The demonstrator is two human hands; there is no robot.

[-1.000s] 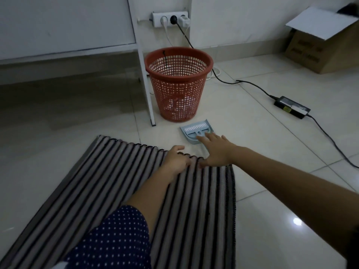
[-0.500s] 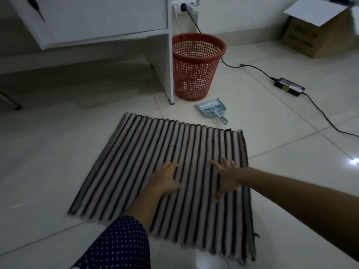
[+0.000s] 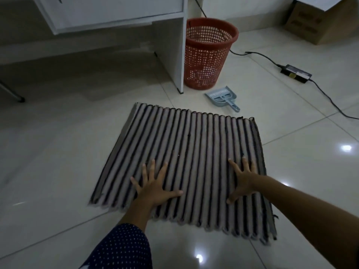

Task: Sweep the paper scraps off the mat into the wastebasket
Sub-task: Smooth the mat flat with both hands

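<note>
A striped black-and-beige mat [image 3: 186, 144] lies flat on the tiled floor. My left hand [image 3: 154, 186] presses palm-down on its near left part, fingers spread. My right hand [image 3: 242, 180] rests flat on its near right part, fingers spread too. Neither hand holds anything. I see no paper scraps on the mat. A red mesh wastebasket [image 3: 207, 53] stands beyond the mat beside a white desk leg, with pale scraps showing through its lower wall. A small grey-blue dustpan with a brush [image 3: 223, 98] lies on the floor between basket and mat.
A white desk [image 3: 116, 14] and its side panel [image 3: 179, 55] stand at the back. A black power adapter [image 3: 296, 73] with its cable lies on the floor at right. A cardboard box [image 3: 314, 24] sits at the far right corner.
Both hands have slid back along the mat from its far edge near the dustpan to its near end, and spread flat. The view has pulled back, showing the whole mat.
</note>
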